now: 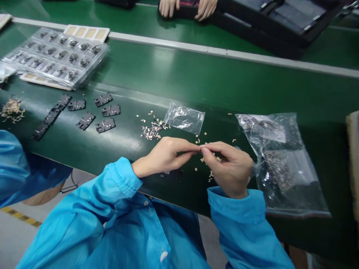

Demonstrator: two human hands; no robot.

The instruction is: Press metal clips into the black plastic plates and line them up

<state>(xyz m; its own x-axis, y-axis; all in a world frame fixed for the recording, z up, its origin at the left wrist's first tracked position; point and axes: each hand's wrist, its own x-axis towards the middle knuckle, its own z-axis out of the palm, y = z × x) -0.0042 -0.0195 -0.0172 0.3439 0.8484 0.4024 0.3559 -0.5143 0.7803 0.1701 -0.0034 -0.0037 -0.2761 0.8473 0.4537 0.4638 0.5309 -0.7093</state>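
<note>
My left hand (171, 154) and my right hand (228, 164) meet at their fingertips above the green table. Both are closed in a pinch, and whatever lies between the fingertips is too small to make out. Small tan pieces (211, 175) lie scattered under and around my right hand. Beyond my left hand sits a pile of small metal pieces (153, 130), beside a clear plastic bag (186, 117). A larger clear bag (303, 175) holding many small parts lies to the right of my right hand.
Several black modules (106, 125) lie at the left, near clear trays (63, 56) of parts. A tan pile (12, 110) is at far left, above a co-worker's blue sleeve (12, 164). Across the white rail (179, 45), another person's hands (206, 8) touch a black case (260, 28).
</note>
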